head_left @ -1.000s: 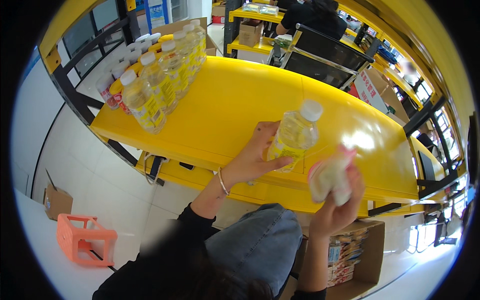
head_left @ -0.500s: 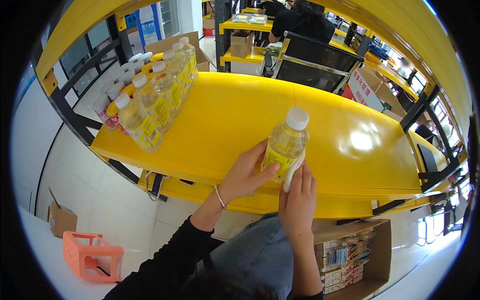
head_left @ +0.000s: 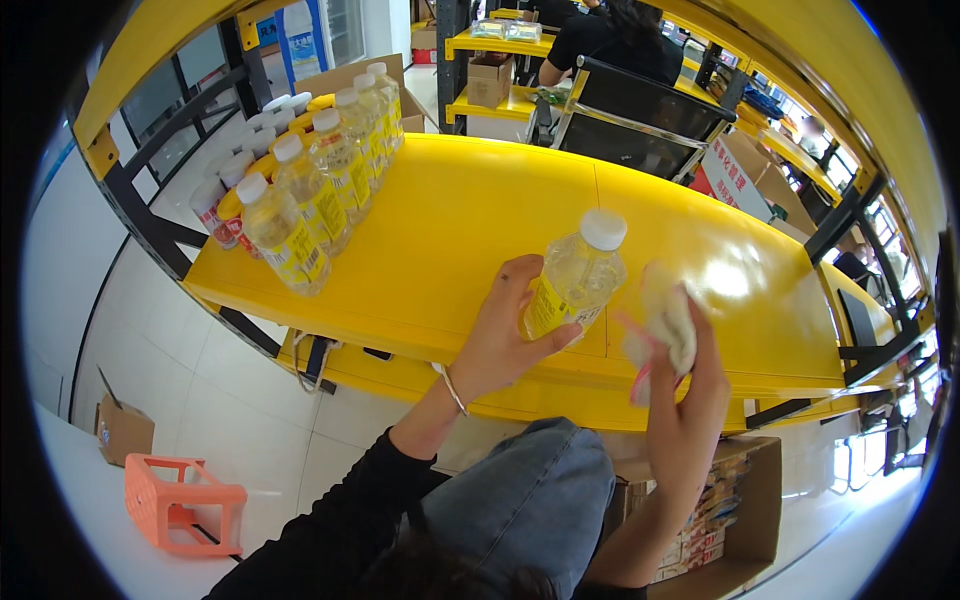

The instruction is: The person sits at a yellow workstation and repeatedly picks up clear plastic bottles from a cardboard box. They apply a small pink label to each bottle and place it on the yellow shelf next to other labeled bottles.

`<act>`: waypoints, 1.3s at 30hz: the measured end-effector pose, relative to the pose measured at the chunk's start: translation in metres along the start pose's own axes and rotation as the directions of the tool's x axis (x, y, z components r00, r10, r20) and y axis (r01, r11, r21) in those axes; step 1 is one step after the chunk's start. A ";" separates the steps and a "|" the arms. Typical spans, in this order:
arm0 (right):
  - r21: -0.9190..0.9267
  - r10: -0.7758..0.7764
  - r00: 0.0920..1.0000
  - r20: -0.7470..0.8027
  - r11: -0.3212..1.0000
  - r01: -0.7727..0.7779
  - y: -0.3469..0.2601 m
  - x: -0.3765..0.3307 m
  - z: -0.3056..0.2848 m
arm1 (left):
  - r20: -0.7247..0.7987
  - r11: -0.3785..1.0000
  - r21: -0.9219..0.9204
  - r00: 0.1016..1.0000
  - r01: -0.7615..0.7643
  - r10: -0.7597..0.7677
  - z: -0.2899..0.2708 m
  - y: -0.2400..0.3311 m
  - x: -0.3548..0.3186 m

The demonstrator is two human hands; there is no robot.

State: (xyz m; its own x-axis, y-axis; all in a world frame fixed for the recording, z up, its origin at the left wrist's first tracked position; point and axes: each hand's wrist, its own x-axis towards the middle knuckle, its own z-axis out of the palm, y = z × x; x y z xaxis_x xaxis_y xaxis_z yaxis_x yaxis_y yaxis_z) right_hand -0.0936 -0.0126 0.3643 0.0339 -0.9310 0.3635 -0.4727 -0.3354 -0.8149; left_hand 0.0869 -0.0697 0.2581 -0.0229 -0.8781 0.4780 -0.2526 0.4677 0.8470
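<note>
A clear plastic bottle (head_left: pixel 574 275) with a white cap and a yellow label is upright over the yellow shelf (head_left: pixel 470 215), near its front edge. My left hand (head_left: pixel 510 325) is wrapped round its left side, thumb across the label. To the right of the bottle and apart from it, my right hand (head_left: pixel 688 385) grips a crumpled white cloth (head_left: pixel 672 325) with pinkish edges, slightly blurred. A row of similar bottles (head_left: pixel 287 235) stands at the shelf's left end.
Jars (head_left: pixel 212 212) with white and yellow lids stand left of the bottle row. Below right is a cardboard box (head_left: pixel 760 500) full of packages; an orange stool (head_left: pixel 185 505) lies on the floor at left. Beyond the shelf, a person (head_left: pixel 620 45) sits in a black chair (head_left: pixel 640 115).
My right hand has drawn the cloth off the bottle and moved to the right. My left hand keeps its hold on the bottle, which has shifted slightly.
</note>
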 end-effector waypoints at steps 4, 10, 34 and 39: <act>-0.162 -0.313 0.949 0.040 0.935 0.315 0.015 0.031 0.014 | -0.051 0.994 -0.096 0.997 0.047 -0.052 0.003 0.014 -0.003; -0.255 -0.274 0.944 0.186 0.914 0.315 0.026 0.022 0.040 | -0.027 0.995 -0.085 0.998 -0.052 0.050 -0.001 0.007 -0.004; 0.024 -0.393 0.920 0.010 0.919 0.393 0.036 0.035 0.059 | -0.025 0.983 -0.178 0.999 -0.045 0.041 0.002 -0.001 0.000; -0.077 -0.338 0.928 0.155 0.933 0.352 0.074 0.028 0.085 | -0.113 0.920 -0.392 0.992 0.007 -0.055 0.002 0.006 -0.003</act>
State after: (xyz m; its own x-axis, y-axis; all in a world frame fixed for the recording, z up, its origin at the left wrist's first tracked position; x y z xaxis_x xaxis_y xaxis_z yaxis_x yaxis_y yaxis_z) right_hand -0.0533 -0.0756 0.2760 0.3280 -0.7732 0.5428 -0.4965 -0.6299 -0.5973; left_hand 0.0831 -0.0649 0.2610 0.1002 -0.8855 0.4537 0.1463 0.4641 0.8736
